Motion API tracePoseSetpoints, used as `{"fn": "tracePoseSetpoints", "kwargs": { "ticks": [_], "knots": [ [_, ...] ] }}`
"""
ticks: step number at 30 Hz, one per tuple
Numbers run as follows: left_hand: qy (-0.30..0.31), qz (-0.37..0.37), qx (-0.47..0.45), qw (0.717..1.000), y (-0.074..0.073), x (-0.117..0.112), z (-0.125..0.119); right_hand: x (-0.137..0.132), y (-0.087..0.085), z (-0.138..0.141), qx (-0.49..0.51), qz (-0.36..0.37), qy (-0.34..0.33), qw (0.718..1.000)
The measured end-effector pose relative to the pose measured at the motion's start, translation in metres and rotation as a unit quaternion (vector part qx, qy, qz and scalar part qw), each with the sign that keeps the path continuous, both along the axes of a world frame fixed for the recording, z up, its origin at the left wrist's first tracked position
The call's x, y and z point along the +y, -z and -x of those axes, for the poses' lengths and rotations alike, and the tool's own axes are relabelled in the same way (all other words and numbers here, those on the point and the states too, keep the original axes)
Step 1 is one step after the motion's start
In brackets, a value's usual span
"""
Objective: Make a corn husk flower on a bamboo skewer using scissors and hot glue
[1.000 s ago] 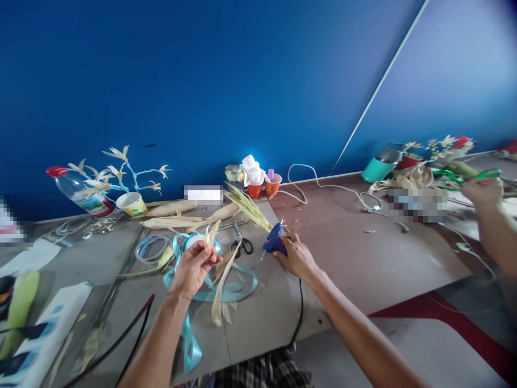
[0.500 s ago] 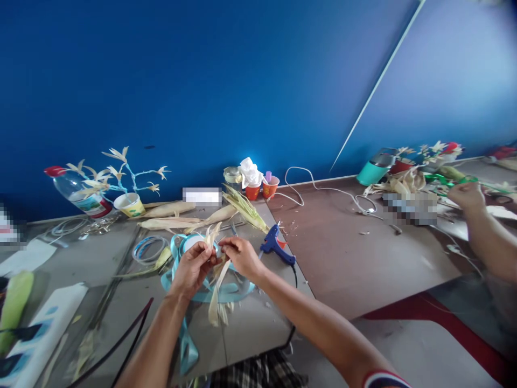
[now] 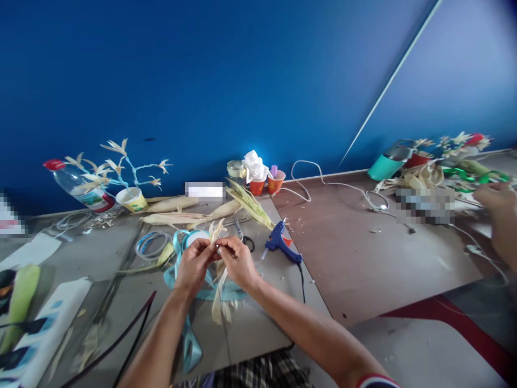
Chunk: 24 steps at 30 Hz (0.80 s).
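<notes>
My left hand [image 3: 195,262] pinches the base of a small pale corn husk flower [image 3: 217,229], its petals pointing up. My right hand [image 3: 238,261] is closed with its fingertips at the same base, touching the left fingers; the exact grip there is hidden. Beneath both hands a light blue ribbon [image 3: 191,345] lies in loops on the table around its roll. A strip of dry husk [image 3: 219,296] lies just below my right hand. Scissors [image 3: 247,242] with dark handles rest behind the right hand, and a blue glue gun [image 3: 283,242] stands to its right.
At the back left, a yellow paper cup [image 3: 132,200] holds blue stems with husk flowers beside a plastic bottle [image 3: 89,188]. Corn husks [image 3: 172,203] and red cups [image 3: 276,182] line the wall. A power strip [image 3: 52,328] lies left. Another person's hand [image 3: 495,196] is far right.
My right hand has moved in to the left hand, at the flower's base. The scissors' handle now shows behind it. The view has shifted slightly.
</notes>
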<state>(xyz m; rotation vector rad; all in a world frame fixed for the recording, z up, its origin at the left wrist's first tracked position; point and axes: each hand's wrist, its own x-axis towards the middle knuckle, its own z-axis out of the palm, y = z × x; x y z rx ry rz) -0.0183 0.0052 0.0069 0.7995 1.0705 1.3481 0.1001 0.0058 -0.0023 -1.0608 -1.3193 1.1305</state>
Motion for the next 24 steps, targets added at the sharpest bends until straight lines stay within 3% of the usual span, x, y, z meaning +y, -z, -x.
{"fn": "tracePoseSetpoints", "kwargs": {
  "ticks": [7,12,16,18,24],
  "knots": [
    [-0.036,-0.028,0.099,0.994,0.005,0.000,0.002,-0.007,-0.004,-0.001,-0.055,-0.051,-0.002,0.997],
    [-0.083,-0.087,0.255,0.959,0.010,0.001,0.007,-0.015,-0.007,0.002,-0.081,-0.046,-0.008,0.996],
    [-0.102,-0.127,0.318,0.934,0.011,-0.001,0.007,-0.018,-0.008,0.005,-0.085,-0.046,-0.011,0.995],
    [-0.110,-0.150,0.373,0.909,0.013,-0.003,0.006,-0.020,-0.008,0.006,-0.072,-0.040,-0.014,0.997],
    [-0.116,-0.271,0.530,0.795,0.024,-0.004,0.006,-0.019,-0.006,0.007,-0.040,-0.010,-0.001,0.999]
  ]
}}
